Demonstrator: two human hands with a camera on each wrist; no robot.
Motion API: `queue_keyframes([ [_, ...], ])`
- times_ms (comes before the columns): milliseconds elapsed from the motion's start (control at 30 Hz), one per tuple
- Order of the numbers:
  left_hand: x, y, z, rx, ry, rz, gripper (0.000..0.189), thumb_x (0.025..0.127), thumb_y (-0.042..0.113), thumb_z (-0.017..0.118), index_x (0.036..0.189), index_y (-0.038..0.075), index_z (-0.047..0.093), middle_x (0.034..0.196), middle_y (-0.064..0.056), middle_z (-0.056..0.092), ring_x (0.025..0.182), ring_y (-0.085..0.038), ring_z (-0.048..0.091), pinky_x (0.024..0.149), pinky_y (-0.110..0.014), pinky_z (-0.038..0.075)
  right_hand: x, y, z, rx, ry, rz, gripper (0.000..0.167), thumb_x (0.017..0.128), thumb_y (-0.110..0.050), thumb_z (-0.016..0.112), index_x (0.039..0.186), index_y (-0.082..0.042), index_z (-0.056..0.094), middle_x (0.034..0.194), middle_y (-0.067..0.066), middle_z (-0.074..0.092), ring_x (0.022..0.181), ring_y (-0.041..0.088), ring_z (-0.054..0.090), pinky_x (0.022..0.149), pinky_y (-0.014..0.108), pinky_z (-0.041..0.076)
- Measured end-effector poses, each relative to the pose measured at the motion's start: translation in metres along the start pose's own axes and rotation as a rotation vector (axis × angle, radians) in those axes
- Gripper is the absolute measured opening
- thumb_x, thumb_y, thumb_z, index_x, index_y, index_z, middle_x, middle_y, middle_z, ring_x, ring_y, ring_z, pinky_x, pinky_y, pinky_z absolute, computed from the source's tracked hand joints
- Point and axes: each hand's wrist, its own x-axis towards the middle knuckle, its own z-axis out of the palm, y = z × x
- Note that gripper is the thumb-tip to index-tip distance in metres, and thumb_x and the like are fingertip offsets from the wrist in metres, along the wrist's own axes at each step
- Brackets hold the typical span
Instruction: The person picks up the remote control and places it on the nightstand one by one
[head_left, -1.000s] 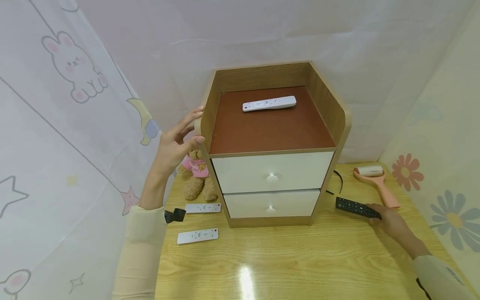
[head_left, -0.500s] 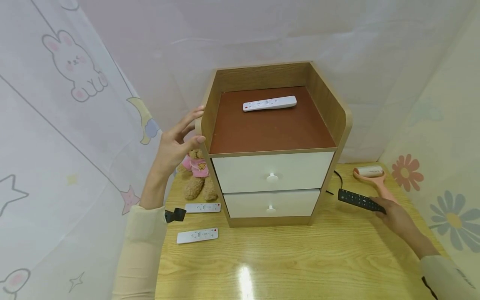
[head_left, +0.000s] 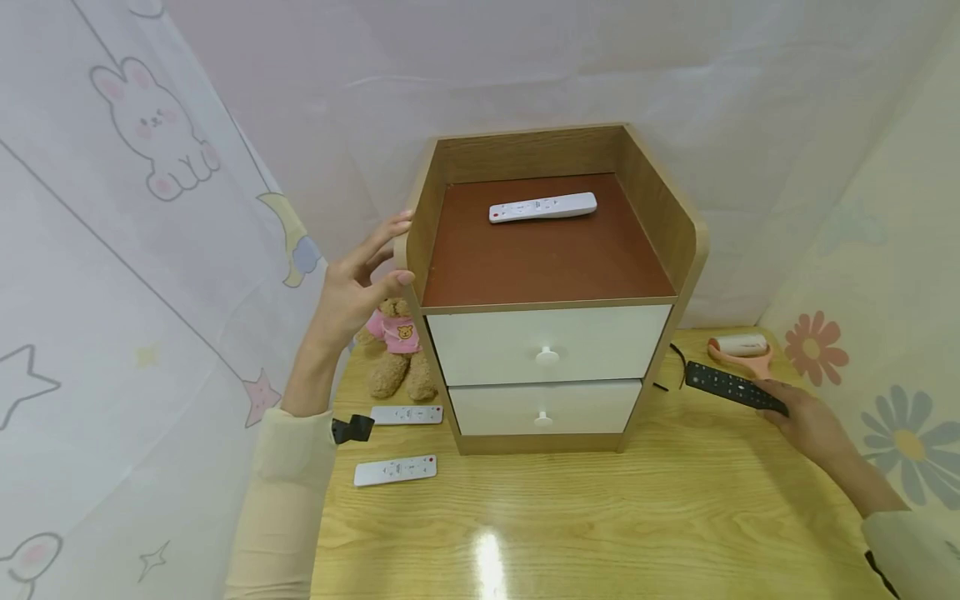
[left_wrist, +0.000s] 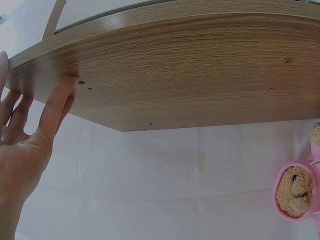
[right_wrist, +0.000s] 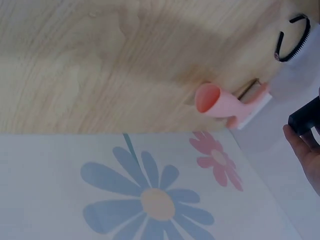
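In the head view my right hand (head_left: pixel 806 417) holds a black remote control (head_left: pixel 731 387) by its near end, raised over the right side of the table. The right wrist view catches only that hand's fingers and the dark end of the remote (right_wrist: pixel 305 117). My left hand (head_left: pixel 352 292) rests against the left side panel of a small wooden cabinet (head_left: pixel 536 446), thumb at the front edge. In the left wrist view, its fingertips touch the panel (left_wrist: pixel 180 70). A white remote (head_left: pixel 542 207) lies on the cabinet's brown top. Two white drawers (head_left: pixel 487 346) are in front.
Left of the cabinet sit a teddy bear (head_left: pixel 401 350) in pink, a white remote (head_left: pixel 407 415) and a nearer white remote (head_left: pixel 395 471). At the back right lies an orange lint roller (head_left: pixel 742 354). A black toothed headband (right_wrist: pixel 302 40) lies near the cabinet's right side.
My right hand has lifted the black remote from near the tabletop and shifted it slightly right and up in view. The left hand keeps its place on the cabinet.
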Motion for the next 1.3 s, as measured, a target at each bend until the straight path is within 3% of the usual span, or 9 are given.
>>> queue_keyframes([
  [133, 0.000, 0.001, 0.001, -0.008, -0.002, 0.000, 0.051, 0.089, -0.009, 0.061, 0.137, -0.006, 0.045, 0.150, -0.015, 0.039, 0.112, -0.030, 0.056, 0.071, -0.024, 0.057, 0.007, -0.002, -0.016, 0.003, 0.040, -0.046, 0.059, 0.071, 0.008, 0.078, 0.125, 0.009, 0.056, 0.111, 0.038, 0.058, 0.091, 0.054, 0.058, 0.069, 0.061, 0.047],
  [267, 0.000, 0.001, 0.001, -0.024, 0.000, 0.003, 0.050, 0.090, -0.004, 0.063, 0.137, -0.006, 0.046, 0.150, -0.015, 0.039, 0.113, -0.029, 0.055, 0.071, -0.023, 0.057, 0.017, -0.008, -0.028, -0.009, 0.126, -0.112, 0.061, 0.060, 0.013, 0.081, 0.117, 0.009, 0.060, 0.102, 0.032, 0.063, 0.083, 0.048, 0.062, 0.063, 0.057, 0.048],
  [400, 0.000, 0.001, 0.001, -0.027, -0.002, 0.001, 0.050, 0.091, -0.002, 0.063, 0.137, -0.005, 0.046, 0.150, -0.015, 0.038, 0.115, -0.031, 0.054, 0.072, -0.023, 0.057, 0.029, -0.015, -0.038, -0.025, 0.181, -0.145, 0.063, 0.056, 0.013, 0.083, 0.115, 0.008, 0.063, 0.098, 0.028, 0.067, 0.076, 0.040, 0.064, 0.061, 0.036, 0.049],
  [500, 0.000, 0.002, 0.001, -0.017, -0.006, -0.001, 0.050, 0.091, -0.004, 0.062, 0.138, -0.005, 0.045, 0.151, -0.014, 0.038, 0.115, -0.031, 0.054, 0.073, -0.025, 0.057, 0.035, -0.021, -0.046, -0.034, 0.186, -0.151, 0.063, 0.058, 0.013, 0.082, 0.117, 0.009, 0.061, 0.100, 0.032, 0.065, 0.072, 0.039, 0.065, 0.055, 0.027, 0.046],
  [600, 0.000, 0.001, 0.001, -0.017, -0.005, -0.001, 0.050, 0.090, -0.006, 0.061, 0.137, -0.005, 0.046, 0.150, -0.015, 0.038, 0.116, -0.031, 0.054, 0.072, -0.025, 0.058, 0.041, -0.027, -0.055, -0.051, 0.186, -0.157, 0.059, 0.061, 0.012, 0.082, 0.117, 0.011, 0.061, 0.099, 0.035, 0.064, 0.070, 0.041, 0.065, 0.054, 0.035, 0.049],
  [733, 0.000, 0.001, 0.001, -0.016, -0.005, 0.009, 0.050, 0.090, -0.004, 0.062, 0.137, -0.006, 0.046, 0.150, -0.016, 0.038, 0.114, -0.030, 0.055, 0.071, -0.025, 0.058, 0.046, -0.033, -0.069, -0.074, 0.184, -0.116, 0.055, 0.070, 0.006, 0.080, 0.121, 0.010, 0.059, 0.093, 0.035, 0.064, 0.051, 0.033, 0.060, 0.044, 0.039, 0.046],
  [833, 0.000, 0.001, 0.001, -0.019, -0.002, 0.010, 0.050, 0.090, -0.004, 0.063, 0.137, -0.006, 0.046, 0.150, -0.016, 0.038, 0.114, -0.031, 0.055, 0.071, -0.025, 0.058, 0.050, -0.038, -0.081, -0.079, 0.183, -0.079, 0.055, 0.074, 0.006, 0.077, 0.125, 0.008, 0.057, 0.099, 0.037, 0.062, 0.059, 0.040, 0.061, 0.047, 0.045, 0.048],
  [967, 0.000, 0.001, 0.001, -0.012, -0.002, 0.005, 0.050, 0.089, -0.007, 0.062, 0.137, -0.006, 0.046, 0.150, -0.015, 0.038, 0.116, -0.032, 0.054, 0.072, -0.026, 0.058, 0.056, -0.046, -0.099, -0.102, 0.197, -0.076, 0.060, 0.072, 0.012, 0.076, 0.128, 0.008, 0.055, 0.115, 0.037, 0.057, 0.090, 0.054, 0.058, 0.064, 0.061, 0.048],
  [1300, -0.001, 0.001, 0.001, 0.004, 0.009, -0.023, 0.051, 0.090, -0.006, 0.062, 0.138, -0.001, 0.047, 0.150, -0.011, 0.040, 0.119, -0.029, 0.053, 0.076, -0.024, 0.057, 0.078, -0.064, -0.138, -0.159, 0.174, -0.032, 0.058, 0.075, 0.011, 0.074, 0.129, 0.008, 0.053, 0.121, 0.039, 0.053, 0.096, 0.058, 0.053, 0.068, 0.063, 0.047],
])
